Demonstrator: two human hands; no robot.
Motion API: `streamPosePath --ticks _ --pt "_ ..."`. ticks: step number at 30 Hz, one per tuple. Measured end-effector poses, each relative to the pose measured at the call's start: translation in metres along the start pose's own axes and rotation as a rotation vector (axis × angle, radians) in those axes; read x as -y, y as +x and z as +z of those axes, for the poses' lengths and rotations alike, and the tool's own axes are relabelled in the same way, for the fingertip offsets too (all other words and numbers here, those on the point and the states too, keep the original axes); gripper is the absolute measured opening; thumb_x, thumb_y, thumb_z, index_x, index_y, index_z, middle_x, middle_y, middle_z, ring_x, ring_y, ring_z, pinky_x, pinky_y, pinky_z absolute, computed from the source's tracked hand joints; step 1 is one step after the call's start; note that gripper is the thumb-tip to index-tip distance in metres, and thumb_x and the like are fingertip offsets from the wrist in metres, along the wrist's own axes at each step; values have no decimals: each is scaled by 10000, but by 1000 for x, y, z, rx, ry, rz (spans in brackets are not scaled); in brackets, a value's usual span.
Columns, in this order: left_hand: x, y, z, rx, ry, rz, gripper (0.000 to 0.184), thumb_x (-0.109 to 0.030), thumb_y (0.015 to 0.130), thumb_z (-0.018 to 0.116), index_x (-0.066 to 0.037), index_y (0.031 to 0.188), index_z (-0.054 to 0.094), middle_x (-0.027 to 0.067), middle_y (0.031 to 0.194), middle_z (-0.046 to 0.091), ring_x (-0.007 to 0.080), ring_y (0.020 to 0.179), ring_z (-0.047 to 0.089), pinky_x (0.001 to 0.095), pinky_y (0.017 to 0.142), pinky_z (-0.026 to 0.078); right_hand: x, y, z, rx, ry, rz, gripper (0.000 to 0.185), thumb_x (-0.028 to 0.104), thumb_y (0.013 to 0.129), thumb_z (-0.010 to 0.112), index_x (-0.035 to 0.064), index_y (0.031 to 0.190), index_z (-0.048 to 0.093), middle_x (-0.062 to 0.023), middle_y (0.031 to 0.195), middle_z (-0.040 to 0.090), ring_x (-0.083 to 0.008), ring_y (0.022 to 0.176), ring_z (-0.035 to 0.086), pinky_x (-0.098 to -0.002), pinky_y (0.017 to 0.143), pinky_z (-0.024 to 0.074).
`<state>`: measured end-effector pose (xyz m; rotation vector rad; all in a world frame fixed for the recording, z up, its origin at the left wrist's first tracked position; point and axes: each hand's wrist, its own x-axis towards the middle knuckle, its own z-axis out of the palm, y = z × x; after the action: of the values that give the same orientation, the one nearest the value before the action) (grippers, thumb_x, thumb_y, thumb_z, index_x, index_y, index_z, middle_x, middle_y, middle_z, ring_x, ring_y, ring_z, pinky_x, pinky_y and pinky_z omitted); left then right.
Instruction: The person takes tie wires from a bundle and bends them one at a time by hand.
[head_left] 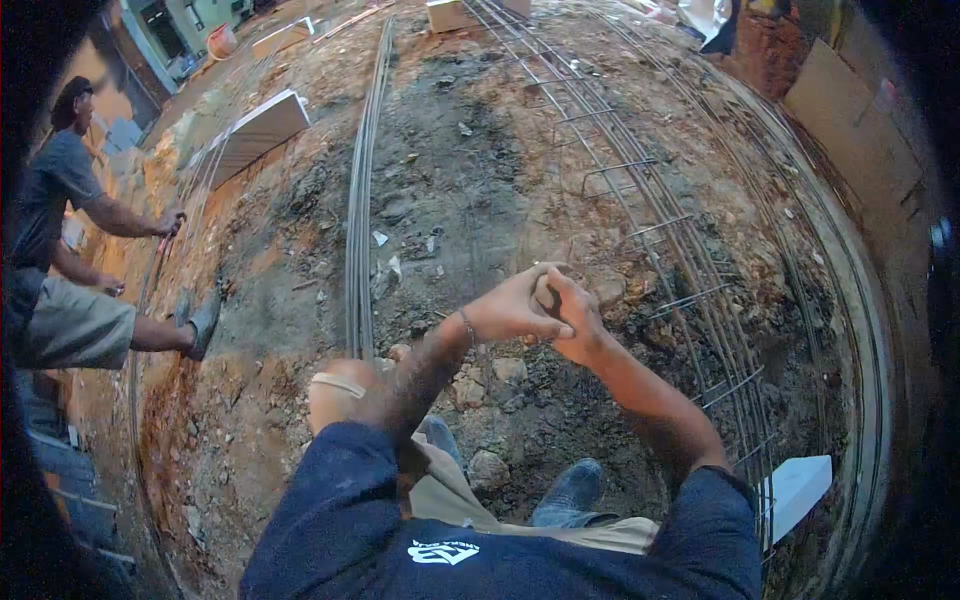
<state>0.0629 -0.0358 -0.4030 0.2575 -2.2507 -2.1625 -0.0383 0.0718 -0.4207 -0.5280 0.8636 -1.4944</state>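
Observation:
My left hand (512, 308) and my right hand (575, 315) meet in front of me, over the rough soil. The fingers are bent and touch those of the other hand, with a small gap between the palms. No object shows in either hand, though some fingertips are hidden. Left of my hands lies a bundle of long steel bars (362, 200). On their right runs a long rebar cage (640, 190) with cross ties.
At the left a person (65, 200) stands with one leg stretched out, holding something by a bar. White blocks lie at the upper left (262, 135) and lower right (798, 495). A board (855, 130) leans at the right. My boot (568, 492) is on the soil.

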Motion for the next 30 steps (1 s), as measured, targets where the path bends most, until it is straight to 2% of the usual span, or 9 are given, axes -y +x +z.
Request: streamPosePath --ticks 3,5,6,8,13,20,23,28,30 --pt "-2 0 10 -54 -63 77 733 -160 592 799 -10 1210 434 65 1040 545 137 921 517 283 795 450 -11 5 -17 -31 92 -16 366 360 950 327 82 721 393 -15 630 402 -149 562 379 -301 541 350" --pt "-6 2 9 -42 23 -181 562 -137 594 779 0 1081 535 53 958 583 132 882 529 289 785 448 -24 12 -39 -50 -461 -198 313 309 934 362 64 748 416 -23 675 417 -156 594 382 -305 566 350" --pt "-3 5 11 -119 128 -118 474 -119 602 762 -1 1014 560 50 932 591 125 870 533 284 781 449 -29 15 -53 -30 -400 -84 227 246 896 420 44 799 458 -37 751 453 -149 663 406 -299 612 355" --pt "3 9 17 -176 239 -3 381 -81 632 717 -2 975 572 51 924 598 118 865 541 275 774 450 7 -3 -16 -44 -1074 -477 293 289 921 380 69 785 519 -26 716 503 -117 616 465 -280 544 415" --pt "8 11 20 -72 -3 135 436 -25 717 650 -3 1122 491 61 1037 567 134 959 533 272 812 445 3 -3 -3 -201 -281 -166 253 293 865 505 60 769 533 -21 727 505 -89 685 457 -239 597 379" --pt "-5 12 21 -56 -65 106 444 -60 805 621 1 1198 425 59 1088 539 128 997 520 278 854 437 11 -15 -14 87 31 -199 165 219 858 529 61 892 562 2 839 560 -87 724 495 -243 659 391" --pt "-2 11 20 -33 -113 34 376 -64 824 592 -12 1172 457 43 1097 531 140 999 515 275 875 425 8 -13 -27 107 -54 -171 214 231 863 564 61 992 555 5 851 592 -59 731 518 -206 610 407" --pt "16 14 20 -41 -159 -14 402 0 798 579 -7 1178 447 46 1070 544 129 974 530 266 840 442 11 -13 -36 33 -272 -99 215 256 866 575 61 953 603 13 806 615 -62 666 537 -202 574 428" --pt "40 21 19 -65 -152 -19 399 8 776 595 -9 1152 464 46 1063 549 131 966 531 266 836 441 -9 -1 -44 -184 -372 -85 210 258 864 580 61 916 628 4 782 617 -60 660 524 -209 577 416"
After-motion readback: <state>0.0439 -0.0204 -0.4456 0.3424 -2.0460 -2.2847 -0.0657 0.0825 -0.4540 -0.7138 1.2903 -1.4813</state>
